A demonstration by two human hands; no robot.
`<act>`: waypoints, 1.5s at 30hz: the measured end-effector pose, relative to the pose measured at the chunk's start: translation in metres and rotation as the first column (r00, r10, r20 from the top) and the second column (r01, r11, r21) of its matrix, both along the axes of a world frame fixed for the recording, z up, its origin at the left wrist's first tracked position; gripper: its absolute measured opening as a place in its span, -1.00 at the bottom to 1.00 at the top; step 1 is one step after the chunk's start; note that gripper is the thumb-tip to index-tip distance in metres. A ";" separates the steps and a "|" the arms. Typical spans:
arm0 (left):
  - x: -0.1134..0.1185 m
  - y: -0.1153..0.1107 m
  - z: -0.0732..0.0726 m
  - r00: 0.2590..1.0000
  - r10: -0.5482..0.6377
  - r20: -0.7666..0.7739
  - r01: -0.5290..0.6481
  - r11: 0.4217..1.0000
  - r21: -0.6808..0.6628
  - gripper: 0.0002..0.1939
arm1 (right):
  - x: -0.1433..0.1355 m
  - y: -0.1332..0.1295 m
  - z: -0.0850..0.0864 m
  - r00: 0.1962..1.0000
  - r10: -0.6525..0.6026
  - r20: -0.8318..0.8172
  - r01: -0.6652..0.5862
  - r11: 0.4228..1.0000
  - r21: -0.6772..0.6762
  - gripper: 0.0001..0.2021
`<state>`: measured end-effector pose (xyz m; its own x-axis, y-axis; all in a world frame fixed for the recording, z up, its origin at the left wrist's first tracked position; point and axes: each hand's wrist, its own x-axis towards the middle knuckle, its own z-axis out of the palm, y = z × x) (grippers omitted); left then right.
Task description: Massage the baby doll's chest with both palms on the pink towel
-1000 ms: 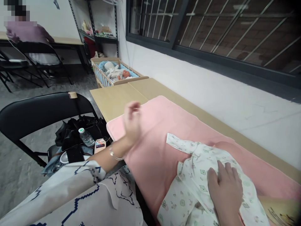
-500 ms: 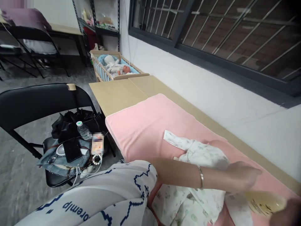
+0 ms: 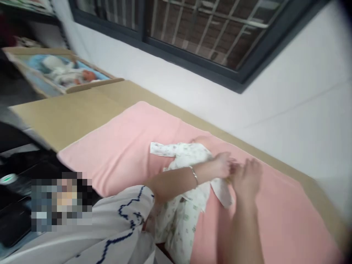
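Note:
White printed baby clothes (image 3: pixel 189 156) lie on the pink blanket (image 3: pixel 123 146), one sleeve stretched to the left. My left hand (image 3: pixel 223 165), with a silver bracelet at the wrist, reaches across them; its fingers are blurred. Close beside it on the right, my right hand (image 3: pixel 247 176) is seen from the back, its fingers bent over something mostly hidden. A small yellowish bit (image 3: pixel 228 180) shows between the hands, too little to make out. Below it lies a pale rounded flap of cloth (image 3: pixel 223 194).
A wooden crib (image 3: pixel 96 84) with a doll (image 3: pixel 74 76) in it stands beyond the tan table (image 3: pixel 68 113). A wall and a barred window run behind the table. At the lower left are a bottle (image 3: pixel 15 183) and dark items on a chair.
The view has swung right. My right hand and forearm have come fully into view, and my two hands are now close together. The yellowish see-through item is now almost entirely hidden.

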<state>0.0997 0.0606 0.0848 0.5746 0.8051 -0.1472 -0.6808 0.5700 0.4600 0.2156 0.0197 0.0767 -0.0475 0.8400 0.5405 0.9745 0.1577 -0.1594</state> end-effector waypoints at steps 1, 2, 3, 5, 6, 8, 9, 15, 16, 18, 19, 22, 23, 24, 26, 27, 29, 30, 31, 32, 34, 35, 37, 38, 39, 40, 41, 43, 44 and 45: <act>0.000 -0.003 0.004 0.999 -0.034 -0.027 0.033 0.999 -0.042 -0.59 | -0.002 -0.004 0.000 0.999 -0.042 -0.019 0.042 0.999 0.010 -0.39; 0.000 -0.005 0.007 0.997 -0.061 -0.042 0.058 0.996 -0.068 -0.56 | -0.005 -0.007 0.001 0.998 -0.059 -0.025 0.059 0.998 0.005 -0.40; 0.000 -0.007 0.010 0.995 -0.081 -0.051 0.076 0.994 -0.083 -0.54 | -0.008 -0.009 0.001 0.997 -0.074 -0.036 0.074 0.997 0.010 -0.42; 0.000 -0.011 0.014 0.993 -0.108 -0.055 0.103 0.991 -0.087 -0.49 | -0.011 -0.011 0.001 0.992 -0.105 -0.064 0.107 0.994 0.026 -0.44; -0.001 -0.012 0.015 0.992 -0.116 -0.054 0.111 0.990 -0.083 -0.49 | -0.012 -0.011 0.000 0.991 -0.112 -0.070 0.114 0.993 0.030 -0.44; -0.003 -0.015 0.015 0.991 -0.125 -0.054 0.121 0.990 -0.072 -0.47 | -0.013 -0.011 -0.001 0.990 -0.118 -0.083 0.121 0.992 0.035 -0.43; -0.005 -0.016 0.015 0.991 -0.126 -0.053 0.122 0.990 -0.071 -0.46 | -0.014 -0.011 -0.002 0.989 -0.120 -0.090 0.124 0.992 0.037 -0.42; -0.009 -0.016 0.018 0.992 -0.127 0.019 0.128 0.989 -0.068 -0.41 | -0.015 -0.012 -0.004 0.983 -0.139 -0.117 0.144 0.989 0.034 -0.40; -0.009 -0.015 0.019 0.992 -0.127 0.024 0.129 0.990 -0.065 -0.41 | -0.015 -0.012 -0.003 0.983 -0.139 -0.120 0.144 0.989 0.034 -0.40; -0.009 -0.015 0.022 0.992 -0.123 0.018 0.124 0.990 -0.067 -0.40 | -0.015 -0.012 -0.002 0.983 -0.136 -0.123 0.141 0.989 0.034 -0.41; -0.010 -0.016 0.023 0.993 -0.115 0.009 0.115 0.991 -0.070 -0.40 | -0.015 -0.013 -0.001 0.983 -0.134 -0.124 0.140 0.990 0.034 -0.42; -0.023 -0.024 0.026 0.997 -0.070 -0.014 0.069 0.995 -0.066 -0.42 | -0.016 -0.014 0.002 0.983 -0.134 -0.126 0.140 0.990 0.034 -0.44; -0.031 -0.028 0.026 0.998 -0.054 -0.016 0.053 0.997 -0.057 -0.43 | -0.016 -0.015 0.003 0.983 -0.136 -0.126 0.141 0.989 0.034 -0.44; -0.040 -0.033 0.027 0.999 -0.046 -0.020 0.045 0.998 -0.049 -0.43 | -0.016 -0.015 0.004 0.982 -0.138 -0.126 0.143 0.989 0.034 -0.43; -0.061 -0.043 0.030 0.998 -0.045 -0.040 0.044 0.998 -0.041 -0.44 | -0.016 -0.016 0.007 0.982 -0.137 -0.128 0.142 0.989 0.033 -0.43; -0.071 -0.049 0.031 0.997 -0.048 -0.055 0.046 0.998 -0.041 -0.44 | -0.016 -0.017 0.009 0.982 -0.134 -0.130 0.139 0.990 0.031 -0.43; -0.091 -0.059 0.037 0.995 -0.048 -0.084 0.044 0.998 -0.041 -0.45 | -0.015 -0.018 0.011 0.982 -0.129 -0.138 0.132 0.991 0.017 -0.44; -0.100 -0.063 0.040 0.995 -0.046 -0.094 0.042 0.998 -0.037 -0.45 | -0.015 -0.018 0.012 0.981 -0.128 -0.143 0.130 0.991 0.004 -0.44; -0.107 -0.067 0.044 0.994 -0.042 -0.104 0.039 0.999 -0.032 -0.45 | -0.014 -0.019 0.013 0.980 -0.130 -0.148 0.130 0.991 -0.010 -0.44; -0.114 -0.071 0.049 0.993 -0.036 -0.115 0.033 0.999 -0.028 -0.46 | -0.014 -0.019 0.014 0.979 -0.134 -0.154 0.132 0.991 -0.024 -0.44; -0.125 -0.076 0.059 0.990 -0.027 -0.137 0.024 0.999 -0.029 -0.46 | -0.012 -0.019 0.015 0.976 -0.140 -0.168 0.134 0.990 -0.047 -0.42; -0.130 -0.079 0.063 0.989 -0.031 -0.142 0.026 0.999 -0.036 -0.45 | -0.011 -0.019 0.016 0.974 -0.138 -0.178 0.130 0.990 -0.052 -0.41; -0.140 -0.083 0.073 0.990 -0.052 -0.134 0.044 0.997 -0.062 -0.43 | -0.010 -0.020 0.020 0.971 -0.126 -0.203 0.117 0.992 -0.057 -0.39; -0.143 -0.086 0.077 0.989 -0.066 -0.130 0.056 0.996 -0.076 -0.42 | -0.011 -0.021 0.023 0.969 -0.121 -0.214 0.112 0.992 -0.056 -0.38; -0.147 -0.089 0.081 0.989 -0.072 -0.130 0.061 0.994 -0.087 -0.42 | -0.013 -0.023 0.027 0.967 -0.123 -0.224 0.115 0.992 -0.049 -0.38; -0.149 -0.092 0.084 0.988 -0.075 -0.135 0.062 0.993 -0.095 -0.41 | -0.017 -0.027 0.031 0.963 -0.130 -0.234 0.125 0.992 -0.037 -0.38; -0.151 -0.097 0.087 0.986 -0.085 -0.143 0.071 0.992 -0.103 -0.41 | -0.024 -0.031 0.035 0.960 -0.132 -0.247 0.131 0.991 -0.018 -0.39; -0.152 -0.106 0.092 0.977 -0.150 -0.154 0.132 0.984 -0.122 -0.38 | -0.044 -0.046 0.043 0.953 -0.101 -0.286 0.115 0.993 0.032 -0.45; -0.152 -0.110 0.094 0.970 -0.192 -0.151 0.174 0.976 -0.130 -0.36 | -0.057 -0.056 0.046 0.951 -0.036 -0.306 0.054 0.997 0.050 -0.47; -0.151 -0.114 0.096 0.964 -0.228 -0.134 0.211 0.969 -0.130 -0.34 | -0.072 -0.068 0.048 0.949 0.052 -0.311 -0.040 0.998 0.046 -0.50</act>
